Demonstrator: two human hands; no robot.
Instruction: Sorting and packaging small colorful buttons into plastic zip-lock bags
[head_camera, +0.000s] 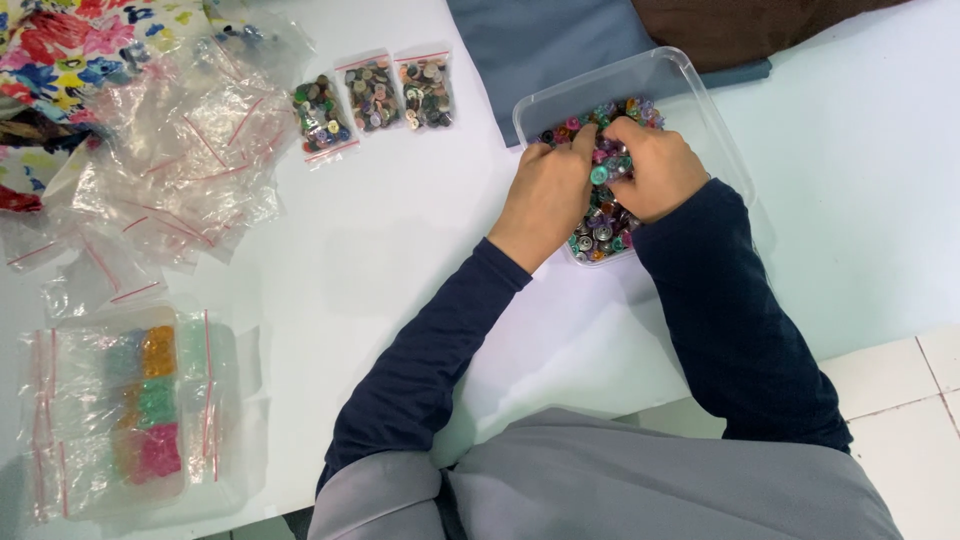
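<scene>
Head view, looking down on a white bench (400, 250).

Both hands are inside a clear plastic tub (690, 90) at far right of centre. The tub is filled with small mixed-colour buttons (600, 225), metallic and bright, heaped around the hands.

Left hand (547, 195): knuckles up, fingers curled down into the buttons at the tub's left side. Clenched loosely; whether it grips any buttons cannot be told, as the fingertips are buried.

Right hand (655, 165): just beside the left, touching or nearly so, fingers bent into the pile. A teal button (598, 174) sits between the two hands, pinched at the fingertips; which hand holds it is unclear.

Both arms in dark navy sleeves (440, 350); grey cloth (620, 480) across the lap, near edge.

Far centre, left of the tub: three small zip bags (372, 95) in a row, each packed with buttons, lying flat.

Far left: a loose heap of empty clear bags (190, 150) with red seal strips. Floral fabric (70, 50) at far left corner.

Near left: a clear compartment box (130, 500) holding orange, green and pink pieces, with more empty bags laid over it.

Far right of centre: blue-grey cloth (540, 40) and brown cloth (730, 25), the tub's far edge resting against the blue-grey one.

Near right: pale floor tiles (900, 400) past the bench edge.
</scene>
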